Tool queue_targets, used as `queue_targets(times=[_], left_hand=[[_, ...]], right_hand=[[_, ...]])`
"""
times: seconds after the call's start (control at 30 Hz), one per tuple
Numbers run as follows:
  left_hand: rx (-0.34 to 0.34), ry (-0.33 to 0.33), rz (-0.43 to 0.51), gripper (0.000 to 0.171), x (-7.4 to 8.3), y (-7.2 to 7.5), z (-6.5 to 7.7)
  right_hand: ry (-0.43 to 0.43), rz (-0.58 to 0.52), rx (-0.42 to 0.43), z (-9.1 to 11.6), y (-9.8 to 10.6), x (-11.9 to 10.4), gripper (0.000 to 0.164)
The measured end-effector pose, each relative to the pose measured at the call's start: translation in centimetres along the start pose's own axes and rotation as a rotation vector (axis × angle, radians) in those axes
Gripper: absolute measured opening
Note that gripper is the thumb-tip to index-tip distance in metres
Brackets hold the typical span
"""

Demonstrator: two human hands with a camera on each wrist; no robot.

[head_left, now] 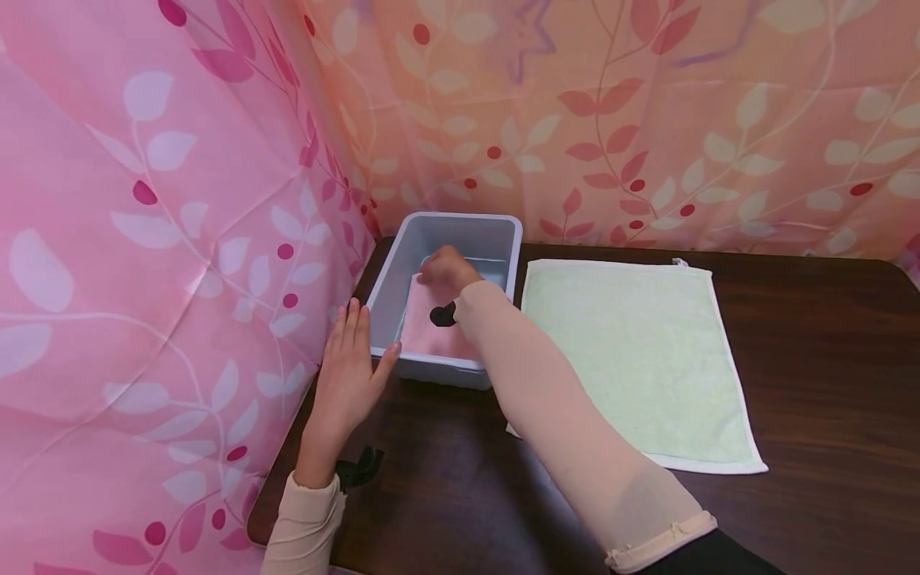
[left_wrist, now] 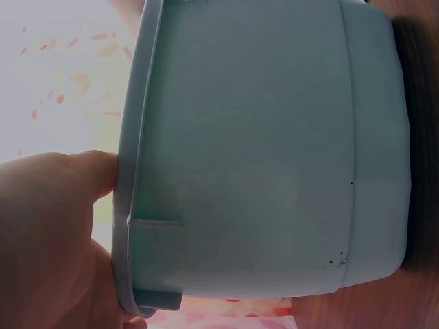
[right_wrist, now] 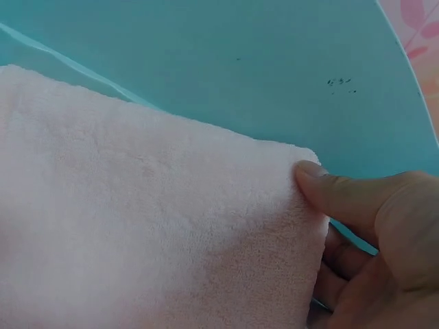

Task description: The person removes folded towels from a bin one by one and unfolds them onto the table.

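Observation:
A grey-blue plastic bin (head_left: 446,372) stands at the table's left side. Inside it lies a pink cloth (head_left: 424,331), which looks like terry towelling in the right wrist view. My right hand (head_left: 449,267) reaches into the bin and pinches a corner of that cloth between thumb and fingers. The thumb presses on top, and the other fingers are partly hidden beneath it. With its fingers straight, my left hand (head_left: 352,371) rests against the bin's near left corner. In the left wrist view the left thumb (left_wrist: 96,171) touches the bin's rim (left_wrist: 127,185).
A pale green towel (head_left: 632,343) with a white border lies flat to the right of the bin, partly under my right forearm. The dark wooden table (head_left: 812,375) meets a floral curtain (head_left: 611,120) at the back and a pink one (head_left: 180,239) at the left.

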State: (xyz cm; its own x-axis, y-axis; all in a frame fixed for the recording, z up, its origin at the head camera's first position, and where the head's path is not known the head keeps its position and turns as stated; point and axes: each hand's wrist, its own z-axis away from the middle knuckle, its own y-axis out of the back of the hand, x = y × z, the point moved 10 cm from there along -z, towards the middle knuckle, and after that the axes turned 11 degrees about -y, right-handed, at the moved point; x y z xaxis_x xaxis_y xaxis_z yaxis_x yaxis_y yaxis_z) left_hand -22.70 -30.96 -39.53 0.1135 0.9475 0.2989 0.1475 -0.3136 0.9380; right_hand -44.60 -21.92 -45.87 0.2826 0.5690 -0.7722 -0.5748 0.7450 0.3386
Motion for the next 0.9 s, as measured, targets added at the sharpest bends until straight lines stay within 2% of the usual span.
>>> queue_targets(times=[0.3, 0.5, 0.7, 0.9], left_hand=[[-0.008, -0.008, 0.004, 0.087, 0.1, -0.1, 0.1], [-0.014, -0.012, 0.021, 0.086, 0.0, -0.2, 0.0], [-0.027, -0.02, 0.036, 0.086, 0.1, -0.2, 0.0], [-0.04, -0.028, 0.044, 0.088, 0.3, -0.2, 0.2]], right_hand=[[0.071, 0.075, -0.023, 1.1, 0.0, -1.4, 0.025], [0.136, 0.173, 0.023, 2.5, 1.0, -3.2, 0.022], [0.262, 0.239, 0.036, 6.2, 3.0, -5.9, 0.02], [0.417, 0.198, 0.022, 11.0, 5.0, -9.2, 0.023]])
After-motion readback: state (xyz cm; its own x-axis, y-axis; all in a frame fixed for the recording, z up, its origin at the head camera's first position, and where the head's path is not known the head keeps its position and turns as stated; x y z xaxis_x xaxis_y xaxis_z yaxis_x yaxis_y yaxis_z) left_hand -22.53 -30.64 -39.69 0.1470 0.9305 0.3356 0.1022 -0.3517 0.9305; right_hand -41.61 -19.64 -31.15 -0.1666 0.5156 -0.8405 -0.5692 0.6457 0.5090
